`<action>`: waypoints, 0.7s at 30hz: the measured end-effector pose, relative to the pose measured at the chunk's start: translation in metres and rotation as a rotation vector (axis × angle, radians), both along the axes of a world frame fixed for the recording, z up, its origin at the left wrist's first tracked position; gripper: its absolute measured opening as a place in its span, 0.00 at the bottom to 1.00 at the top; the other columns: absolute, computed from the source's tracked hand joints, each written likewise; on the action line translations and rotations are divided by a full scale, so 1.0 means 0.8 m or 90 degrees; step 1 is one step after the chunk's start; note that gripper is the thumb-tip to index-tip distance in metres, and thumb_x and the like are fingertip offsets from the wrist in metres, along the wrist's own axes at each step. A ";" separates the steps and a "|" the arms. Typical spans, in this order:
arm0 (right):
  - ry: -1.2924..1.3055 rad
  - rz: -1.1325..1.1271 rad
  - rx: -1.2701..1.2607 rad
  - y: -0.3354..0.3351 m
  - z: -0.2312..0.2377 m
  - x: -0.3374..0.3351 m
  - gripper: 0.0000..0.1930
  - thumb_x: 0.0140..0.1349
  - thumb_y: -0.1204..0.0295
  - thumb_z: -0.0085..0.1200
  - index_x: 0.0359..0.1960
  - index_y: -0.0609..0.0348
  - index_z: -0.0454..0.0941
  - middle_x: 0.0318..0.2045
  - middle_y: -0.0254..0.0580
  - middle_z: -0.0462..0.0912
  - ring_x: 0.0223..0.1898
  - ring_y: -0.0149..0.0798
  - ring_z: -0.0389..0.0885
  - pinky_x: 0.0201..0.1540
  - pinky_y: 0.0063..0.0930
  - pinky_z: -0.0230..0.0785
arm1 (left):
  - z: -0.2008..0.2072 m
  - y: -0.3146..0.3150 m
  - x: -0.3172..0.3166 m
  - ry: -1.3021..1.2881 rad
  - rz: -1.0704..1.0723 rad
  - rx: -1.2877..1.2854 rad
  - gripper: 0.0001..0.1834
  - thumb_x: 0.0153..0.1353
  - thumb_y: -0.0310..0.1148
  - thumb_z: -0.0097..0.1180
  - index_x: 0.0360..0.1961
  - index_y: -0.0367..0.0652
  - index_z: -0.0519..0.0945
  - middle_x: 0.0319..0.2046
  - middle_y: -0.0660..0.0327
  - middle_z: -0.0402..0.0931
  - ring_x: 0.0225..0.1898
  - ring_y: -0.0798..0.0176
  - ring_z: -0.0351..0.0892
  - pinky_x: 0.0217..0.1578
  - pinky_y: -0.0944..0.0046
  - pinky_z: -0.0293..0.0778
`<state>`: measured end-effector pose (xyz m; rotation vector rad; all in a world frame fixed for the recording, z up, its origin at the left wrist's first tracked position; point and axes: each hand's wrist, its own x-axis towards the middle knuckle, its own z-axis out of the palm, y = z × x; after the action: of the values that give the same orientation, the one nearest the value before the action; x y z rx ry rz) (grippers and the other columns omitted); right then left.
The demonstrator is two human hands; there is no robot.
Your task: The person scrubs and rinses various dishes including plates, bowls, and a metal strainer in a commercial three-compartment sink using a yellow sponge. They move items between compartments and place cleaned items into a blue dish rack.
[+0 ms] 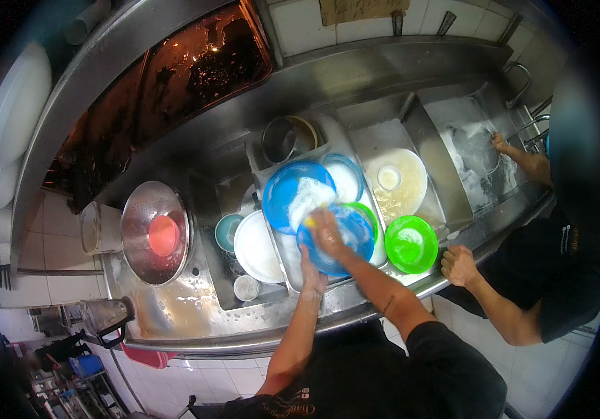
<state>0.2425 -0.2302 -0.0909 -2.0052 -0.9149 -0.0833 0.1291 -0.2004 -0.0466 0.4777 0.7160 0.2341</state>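
Observation:
With my left hand (312,271) I grip the near left rim of a blue bowl (352,241), tilted over the sink's middle. My right hand (326,232) presses inside that bowl, its fingers closed round a yellow sponge (310,222) that is mostly hidden. Just beyond lies another blue bowl (279,195), white foam spread over part of it. A foamy container with a blue rim (345,174) sits behind. To the right, a bright green bowl (420,260) with suds rests on the sink's front edge, and part of a second green one shows beneath the blue bowl.
On the left a steel colander (139,244) holds a coral bowl (164,235). White (258,255) and teal (227,232) dishes fill the left basin. A large pale lid (412,185) lies in a right basin. At far right, a co-worker's hand (459,265) is near the edge.

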 end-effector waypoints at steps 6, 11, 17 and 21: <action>0.150 0.281 -0.115 -0.067 -0.026 -0.045 0.16 0.50 0.67 0.58 0.40 0.57 0.72 0.41 0.52 0.71 0.45 0.57 0.68 0.50 0.49 0.59 | -0.035 0.073 -0.011 -0.026 -0.014 -0.042 0.36 0.65 0.60 0.37 0.62 0.41 0.62 0.57 0.55 0.68 0.57 0.54 0.67 0.59 0.51 0.61; -0.019 0.184 -0.125 -0.056 -0.002 0.018 0.14 0.55 0.62 0.57 0.38 0.57 0.73 0.43 0.49 0.72 0.47 0.55 0.68 0.50 0.50 0.58 | -0.004 -0.002 -0.007 0.034 -0.003 0.007 0.35 0.65 0.60 0.39 0.62 0.43 0.62 0.59 0.56 0.65 0.58 0.55 0.66 0.59 0.52 0.61; 0.527 0.054 -0.145 -0.021 0.004 -0.053 0.31 0.50 0.55 0.63 0.50 0.63 0.68 0.49 0.55 0.70 0.54 0.57 0.66 0.56 0.47 0.59 | 0.015 0.047 0.003 0.034 -0.001 0.068 0.34 0.64 0.58 0.42 0.62 0.44 0.63 0.57 0.55 0.67 0.56 0.54 0.67 0.57 0.54 0.63; 0.290 -0.058 -0.299 -0.050 0.025 -0.079 0.35 0.51 0.58 0.61 0.54 0.68 0.62 0.47 0.61 0.71 0.53 0.57 0.68 0.56 0.46 0.60 | 0.039 0.039 0.006 0.141 -0.020 0.574 0.31 0.64 0.47 0.49 0.62 0.40 0.63 0.57 0.53 0.65 0.56 0.55 0.66 0.58 0.57 0.61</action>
<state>0.1790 -0.2699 -0.0708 -2.3520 -0.5805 0.5642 0.1338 -0.1696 -0.0152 1.3878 0.7962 0.4810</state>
